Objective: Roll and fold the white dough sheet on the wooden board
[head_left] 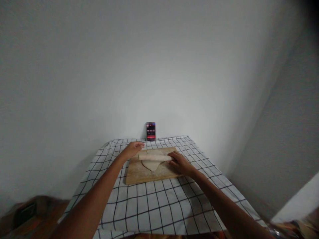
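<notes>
The cloth-covered desk [148,206] spreads beneath both grips, its near part on the wearer's side of them. Between the grips lies the wooden board [134,176]; it should sit firm under pressure. On it, left of the right grip, is the flattened dough [151,165], best worked from its middle outward and turned often for even thickness. Across it runs the rolling pin [155,157], which would roll truer with equal weight at both ends. The right grip [177,160] is curled closed around one end; the left grip [134,148], loosely open, hangs just beyond the other, apparently holding nothing.
</notes>
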Demonstrator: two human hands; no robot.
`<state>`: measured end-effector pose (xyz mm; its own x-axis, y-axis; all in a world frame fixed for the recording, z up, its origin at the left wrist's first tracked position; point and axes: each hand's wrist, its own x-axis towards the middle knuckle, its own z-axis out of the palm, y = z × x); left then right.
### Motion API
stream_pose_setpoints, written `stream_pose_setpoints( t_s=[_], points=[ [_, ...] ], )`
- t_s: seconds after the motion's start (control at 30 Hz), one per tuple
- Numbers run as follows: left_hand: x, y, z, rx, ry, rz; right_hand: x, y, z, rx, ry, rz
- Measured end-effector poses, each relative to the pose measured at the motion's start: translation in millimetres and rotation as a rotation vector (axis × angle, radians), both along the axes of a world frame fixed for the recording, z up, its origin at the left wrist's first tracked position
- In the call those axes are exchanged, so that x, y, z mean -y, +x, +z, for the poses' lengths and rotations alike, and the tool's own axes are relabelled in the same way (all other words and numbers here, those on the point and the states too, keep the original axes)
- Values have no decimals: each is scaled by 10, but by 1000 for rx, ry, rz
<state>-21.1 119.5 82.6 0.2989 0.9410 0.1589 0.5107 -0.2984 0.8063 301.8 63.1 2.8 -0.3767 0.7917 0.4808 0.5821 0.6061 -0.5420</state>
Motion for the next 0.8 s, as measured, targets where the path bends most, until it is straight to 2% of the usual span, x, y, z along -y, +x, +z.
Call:
stream_pose_setpoints(
  t_s=[0.1, 0.23, 0.33, 0.43, 0.53, 0.63, 0.8],
  points=[
    [-209, 348, -121, -87, 99, -166, -171, 86, 127, -199, -69, -68],
    [-323, 696, -344, -222, 190, -302, -527, 9, 332, -269, -110, -221],
    [-282, 732, -430, -348, 332, -301, -757, -94, 376, -274, -82, -249],
    [-209, 686, -418, -522, 432, -194, -825, -146, 309, -281, -78, -264],
    [-180, 624, -379, -568, 367, -109, -739, -131, 242, -196, -88, -240],
    [-181, 550, -370, -505, 281, -108, -606, -98, 258, -108, -96, -200],
    [-109, 468, -360, -442, 144, -74, -525, -98, 322, -84, -91, -186]
  ],
)
